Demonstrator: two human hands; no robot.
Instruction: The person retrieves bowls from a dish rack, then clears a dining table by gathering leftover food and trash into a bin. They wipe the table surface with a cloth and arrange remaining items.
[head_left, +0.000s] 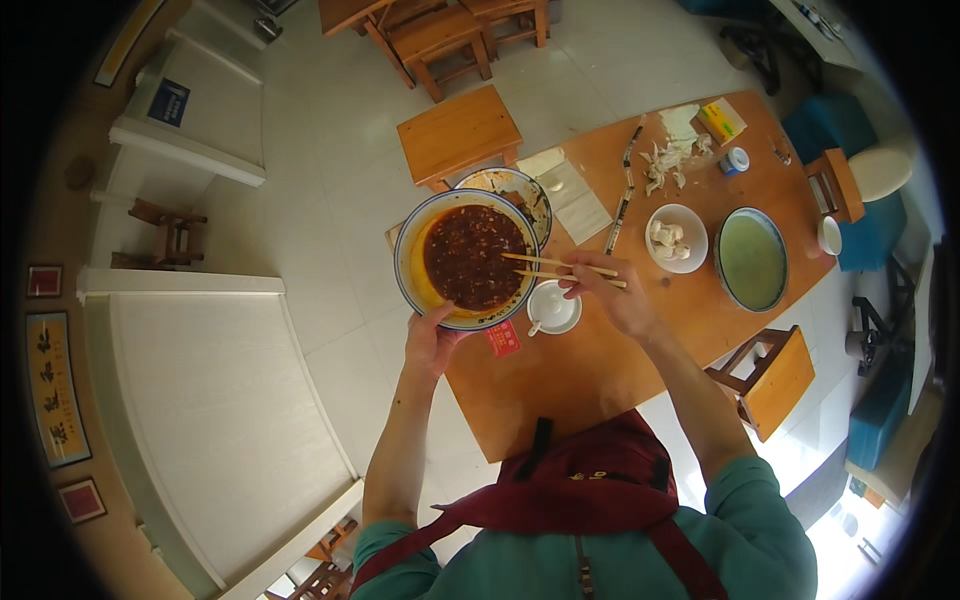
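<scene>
My left hand (433, 341) grips the near rim of a large enamel bowl (409, 259) with a blue edge, its thumb over the lip. Dark red-brown sauce with pale bits (472, 251) fills the middle, and orange oil shows along one side. In my right hand (611, 292) is a pair of wooden chopsticks (555, 262), their tips over the sauce near the bowl's right side. Behind the held bowl, partly covered by it, is a second bowl (534, 199) with sauce smears inside. A small white bowl with a spoon (555, 307) stands just below the chopsticks.
The wooden table (570, 382) also carries a white bowl of peeled garlic (667, 238), a basin of greenish liquid (752, 259), garlic skins (664, 161), a small lidded jar (735, 160), a yellow box (721, 120) and a red card (503, 339). A wooden stool (459, 131) stands beyond the table.
</scene>
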